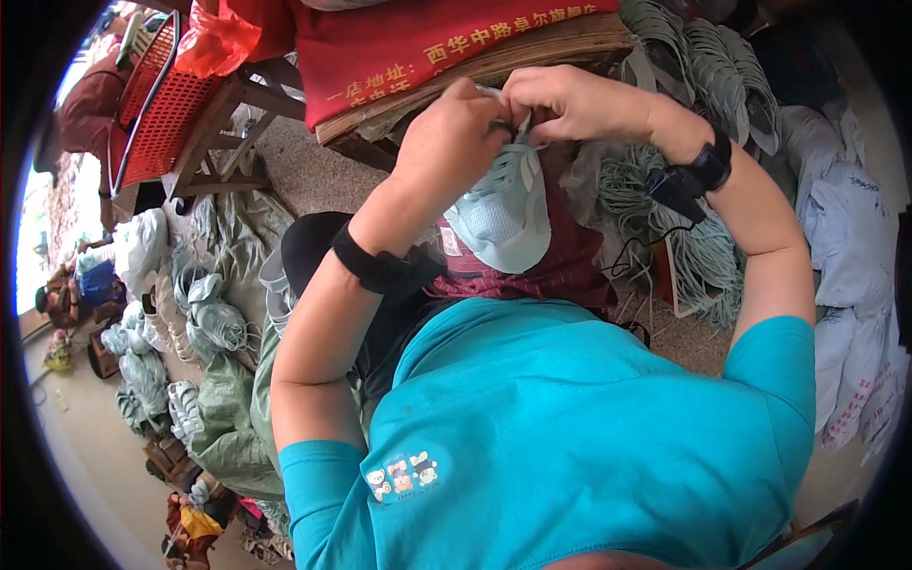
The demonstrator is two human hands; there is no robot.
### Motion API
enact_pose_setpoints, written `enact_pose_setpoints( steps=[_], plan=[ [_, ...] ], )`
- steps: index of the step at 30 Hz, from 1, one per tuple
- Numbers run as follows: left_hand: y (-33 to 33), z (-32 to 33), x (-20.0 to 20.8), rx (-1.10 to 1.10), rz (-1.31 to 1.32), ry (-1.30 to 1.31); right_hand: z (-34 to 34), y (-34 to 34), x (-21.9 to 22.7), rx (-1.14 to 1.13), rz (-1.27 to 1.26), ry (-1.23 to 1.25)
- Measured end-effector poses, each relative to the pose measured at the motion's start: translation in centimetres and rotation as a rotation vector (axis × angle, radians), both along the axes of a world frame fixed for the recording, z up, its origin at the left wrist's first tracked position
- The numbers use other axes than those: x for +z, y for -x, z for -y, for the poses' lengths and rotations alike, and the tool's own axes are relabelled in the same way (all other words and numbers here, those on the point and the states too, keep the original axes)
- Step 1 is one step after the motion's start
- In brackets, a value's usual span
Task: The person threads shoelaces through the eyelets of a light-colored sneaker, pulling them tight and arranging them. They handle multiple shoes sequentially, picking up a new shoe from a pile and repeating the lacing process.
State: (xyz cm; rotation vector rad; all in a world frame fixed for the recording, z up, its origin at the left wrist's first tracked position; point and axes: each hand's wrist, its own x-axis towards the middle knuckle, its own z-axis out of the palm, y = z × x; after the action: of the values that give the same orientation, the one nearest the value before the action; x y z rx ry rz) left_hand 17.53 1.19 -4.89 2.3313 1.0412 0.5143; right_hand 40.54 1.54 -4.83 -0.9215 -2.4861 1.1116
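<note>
A pale mint sneaker [501, 211] rests on the maroon cloth over my lap, its toe pointing toward me. Both of my hands meet over its upper end, near the top eyelets. My right hand [573, 104] pinches a pale shoelace [523, 132] between thumb and fingers. Close beside it, my left hand [446, 136] is closed at the lacing, with a dark band round one finger. What its fingertips grip is partly hidden, but it looks like the lace. The shoe's opening lies behind my hands.
Just ahead stands a wooden bench [475, 71] draped with a red printed cloth [380, 47]. Bundles of pale laces [698, 271] and stacked shoe parts [717, 71] lie on the right, beside white sacks [841, 228]. A red basket [149, 114] and green sacks [228, 418] are on the left.
</note>
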Motion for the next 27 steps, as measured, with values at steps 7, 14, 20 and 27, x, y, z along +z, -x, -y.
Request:
enact_pose_setpoints(
  steps=[7, 14, 20, 27],
  plan=[
    [-0.4, 0.0, -0.5, -0.093, -0.122, -0.097, 1.4, -0.3, 0.8, -0.050, -0.078, 0.006],
    [-0.6, -0.1, -0.8, -0.096, -0.084, -0.103, 0.3, 0.0, 0.0, -0.001, -0.047, -0.134],
    [1.0, -0.1, -1.0, -0.012, 0.152, -0.139, 1.5, 1.1, 0.7, -0.169, 0.018, -0.080],
    [5.9, 2.0, 7.8, -0.190, 0.962, 1.077, 0.2, 3.8, 3.0, -0.179, -0.179, 0.230]
  ],
)
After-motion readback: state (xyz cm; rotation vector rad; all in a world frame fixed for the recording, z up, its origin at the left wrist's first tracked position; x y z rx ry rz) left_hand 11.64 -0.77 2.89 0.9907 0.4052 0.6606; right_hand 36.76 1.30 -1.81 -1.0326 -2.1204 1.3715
